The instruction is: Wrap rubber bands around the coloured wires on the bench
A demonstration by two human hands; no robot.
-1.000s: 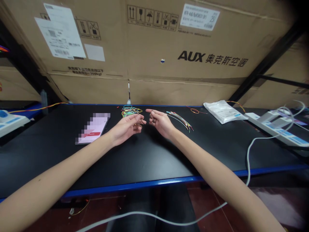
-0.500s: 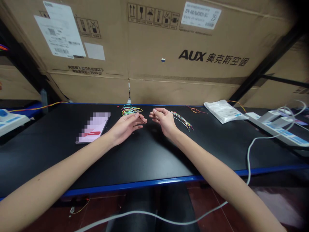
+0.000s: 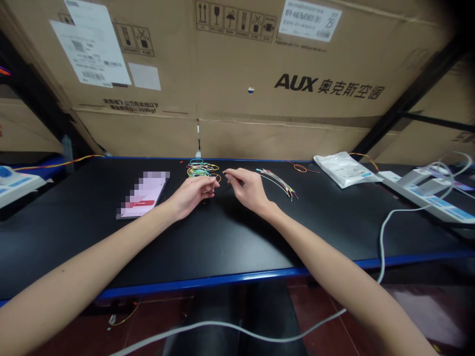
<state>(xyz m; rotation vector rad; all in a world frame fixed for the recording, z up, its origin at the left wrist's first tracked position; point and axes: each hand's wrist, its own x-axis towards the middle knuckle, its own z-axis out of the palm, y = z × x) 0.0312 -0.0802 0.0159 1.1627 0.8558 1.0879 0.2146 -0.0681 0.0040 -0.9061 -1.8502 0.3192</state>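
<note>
My left hand (image 3: 196, 196) is closed in a pinch just in front of a loose heap of coloured wires (image 3: 200, 169). Across a small gap, my right hand (image 3: 248, 189) is also pinched, its thumb and forefinger tips pointing left. A thin dark wire (image 3: 227, 188) shows faintly between the hands, and a dark tip sticks out at the right fingertips. Most of this wire is hidden or too fine to follow. Right of my right hand lies a fanned bundle of straight cut wires (image 3: 282, 183) in several colours.
A phone (image 3: 146, 195) with a partly blurred screen lies left. At the back right are a white plastic packet (image 3: 347, 169) and a small loop of orange wire (image 3: 300, 168). Power strips (image 3: 426, 198) (image 3: 20, 185) flank the table; a grey cable (image 3: 382, 242) hangs over its blue front edge.
My right hand has turned palm-down, its fingers closing into a tighter pinch and reaching slightly left. My left hand has drawn back a little to the left, with its fingers more curled.
</note>
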